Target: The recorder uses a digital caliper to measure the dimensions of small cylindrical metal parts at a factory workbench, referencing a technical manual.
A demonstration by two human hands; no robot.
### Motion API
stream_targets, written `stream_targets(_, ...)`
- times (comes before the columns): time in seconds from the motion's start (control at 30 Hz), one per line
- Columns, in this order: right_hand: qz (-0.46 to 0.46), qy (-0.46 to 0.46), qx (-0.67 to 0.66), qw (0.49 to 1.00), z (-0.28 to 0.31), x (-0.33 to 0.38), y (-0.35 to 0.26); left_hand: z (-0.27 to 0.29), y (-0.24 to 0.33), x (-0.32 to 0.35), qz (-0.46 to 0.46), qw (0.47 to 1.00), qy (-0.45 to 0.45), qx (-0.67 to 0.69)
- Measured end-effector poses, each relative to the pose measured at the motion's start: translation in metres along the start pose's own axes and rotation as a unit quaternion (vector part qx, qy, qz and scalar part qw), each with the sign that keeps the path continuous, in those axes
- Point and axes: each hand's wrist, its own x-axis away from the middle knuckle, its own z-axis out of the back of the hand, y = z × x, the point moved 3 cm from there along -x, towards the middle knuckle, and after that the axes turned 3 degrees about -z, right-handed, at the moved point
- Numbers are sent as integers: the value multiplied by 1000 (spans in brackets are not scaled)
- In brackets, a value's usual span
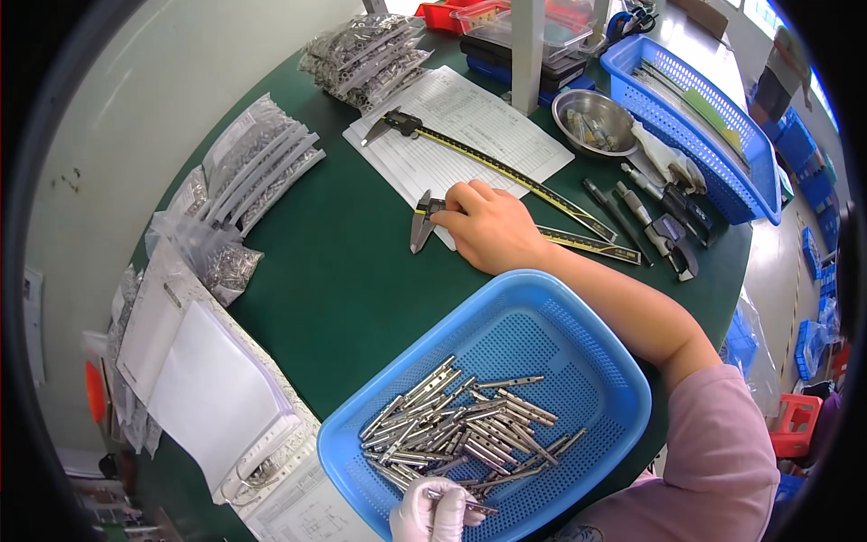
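1. Head view: white-gloved left hand pinches one metal rod at the basket's near end, probably keeping it apart from the piled rods.
2. Blue basket sits close, likely for easy reach.
3. Bare right hand grips a caliper near its jaws, presumably steadying it.
4. Beyond, second caliper lies partly across paper sheet, apparently parked.

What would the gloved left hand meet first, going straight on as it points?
Likely the metal rods heaped in the blue basket; how far above them the left hand hovers is unclear.
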Motion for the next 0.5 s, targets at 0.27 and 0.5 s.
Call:
stream_targets(0.27, -95, 6, -99, 991, 11, 2, 9, -3, 0, 1, 1, 1000, 7, -5)
stream_targets(0.5, -55, -8, -53, 997, 8, 4, 7, -2, 0, 1, 0, 1000, 6, -11)
